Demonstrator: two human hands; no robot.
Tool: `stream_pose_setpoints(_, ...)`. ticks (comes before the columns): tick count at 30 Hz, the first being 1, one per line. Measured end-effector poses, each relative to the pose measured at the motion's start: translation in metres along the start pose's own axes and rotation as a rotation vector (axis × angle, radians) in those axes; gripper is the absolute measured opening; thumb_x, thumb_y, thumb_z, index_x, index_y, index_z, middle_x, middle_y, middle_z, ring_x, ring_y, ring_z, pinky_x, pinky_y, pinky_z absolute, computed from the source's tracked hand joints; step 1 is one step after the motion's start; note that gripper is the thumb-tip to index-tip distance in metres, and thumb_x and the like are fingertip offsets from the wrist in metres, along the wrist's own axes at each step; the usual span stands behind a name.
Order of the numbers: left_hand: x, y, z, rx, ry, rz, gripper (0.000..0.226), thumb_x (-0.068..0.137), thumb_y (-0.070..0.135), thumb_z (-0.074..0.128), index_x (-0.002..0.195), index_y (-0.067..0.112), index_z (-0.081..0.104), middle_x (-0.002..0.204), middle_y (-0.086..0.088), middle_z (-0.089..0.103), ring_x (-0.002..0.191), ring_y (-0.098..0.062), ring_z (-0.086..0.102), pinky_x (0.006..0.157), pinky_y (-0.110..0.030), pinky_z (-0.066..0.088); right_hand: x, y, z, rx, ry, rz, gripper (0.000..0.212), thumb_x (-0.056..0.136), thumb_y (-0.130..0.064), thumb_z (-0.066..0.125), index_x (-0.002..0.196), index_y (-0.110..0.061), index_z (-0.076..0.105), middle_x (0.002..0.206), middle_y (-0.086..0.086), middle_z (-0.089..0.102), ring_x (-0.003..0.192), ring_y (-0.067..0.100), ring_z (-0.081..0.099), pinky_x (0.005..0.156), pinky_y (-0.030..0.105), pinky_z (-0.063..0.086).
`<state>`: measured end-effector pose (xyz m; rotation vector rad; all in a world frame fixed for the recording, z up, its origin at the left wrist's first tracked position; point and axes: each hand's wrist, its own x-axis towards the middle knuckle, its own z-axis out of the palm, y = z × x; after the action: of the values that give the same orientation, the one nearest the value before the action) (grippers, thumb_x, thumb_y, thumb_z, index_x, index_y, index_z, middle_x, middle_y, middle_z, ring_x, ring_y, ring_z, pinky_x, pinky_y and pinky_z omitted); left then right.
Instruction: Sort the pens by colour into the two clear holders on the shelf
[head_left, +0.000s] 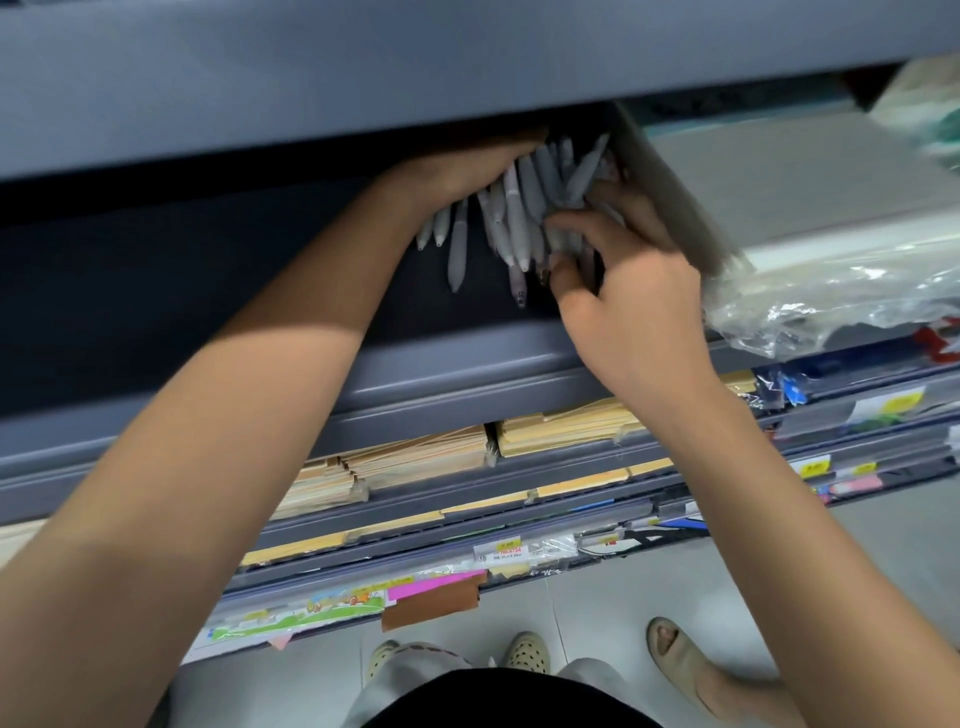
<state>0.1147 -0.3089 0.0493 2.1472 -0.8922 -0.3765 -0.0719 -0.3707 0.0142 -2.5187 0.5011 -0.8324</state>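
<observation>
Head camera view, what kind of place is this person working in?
Probably a stationery shop: tiered grey shelves carrying price labels, stacks of brown envelopes, and a bundle of grey pens.

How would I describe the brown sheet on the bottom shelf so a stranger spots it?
Go down the grey rack to its lowest shelf in view, just above the shoes. A brown sheet pokes over the front edge there, under a pink strip. It is the only plain dark brown piece; its left neighbour is a colourful cartoon print.
</observation>
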Motion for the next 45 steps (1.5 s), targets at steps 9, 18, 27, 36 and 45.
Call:
stream_pose_setpoints(9,0.005,-0.002,0.001,0.005,-0.072,-0.024,0.034,0.095,0.053,0.058,0.124,0.034,0.060,0.120,0.016,0.061,0.104,0.004,0.058,0.087,-0.005,0.039,-0.003,0.001,0.000,0.291,0.182,0.161,0.018,0.084,-0.012,0.057,0.101,-0.011,0.053,0.089,0.002,0.061,0.073,0.017,0.052,0.066,0.029,0.038)
stream_pose_setpoints(18,-0.005,0.016,0.008,0.071,-0.051,-0.198,0.034,0.086,0.036,0.053,0.059,0.017,0.057,0.033,0.005,0.053,0.021,-0.010,0.046,0.030,-0.012,0.033,0.000,0.001,-0.004,0.274,0.126,0.177,0.029,0.084,-0.006,0.053,0.113,-0.008,0.057,0.088,0.001,0.063,0.071,0.015,0.048,0.062,0.016,0.030)
stream_pose_setpoints(27,-0.019,0.020,-0.008,0.260,-0.185,-0.347,0.040,0.100,0.047,0.051,0.092,0.011,0.068,0.104,-0.012,0.061,0.086,-0.025,0.056,0.068,-0.029,0.041,0.006,-0.005,-0.012,0.192,0.030,0.216,0.024,0.085,-0.016,0.054,0.108,-0.016,0.060,0.105,0.008,0.065,0.090,0.030,0.058,0.074,0.029,0.043)
stream_pose_setpoints(36,-0.025,0.031,-0.009,0.442,-0.143,-0.357,0.024,0.092,0.032,0.062,0.081,0.011,0.058,0.083,-0.005,0.056,0.067,-0.018,0.051,0.053,-0.025,0.038,0.006,-0.011,-0.012,0.058,-0.008,0.233,0.030,0.087,-0.014,0.057,0.117,-0.018,0.059,0.114,0.013,0.063,0.098,0.038,0.060,0.079,0.036,0.046)
stream_pose_setpoints(45,-0.035,0.026,-0.017,0.485,-0.152,-0.415,0.041,0.093,0.043,0.066,0.083,0.004,0.059,0.106,-0.008,0.061,0.077,-0.020,0.054,0.055,-0.029,0.035,-0.004,-0.015,-0.022,-0.001,-0.051,0.224,0.036,0.089,-0.014,0.053,0.124,-0.012,0.056,0.118,0.019,0.055,0.082,0.037,0.045,0.077,0.037,0.041)
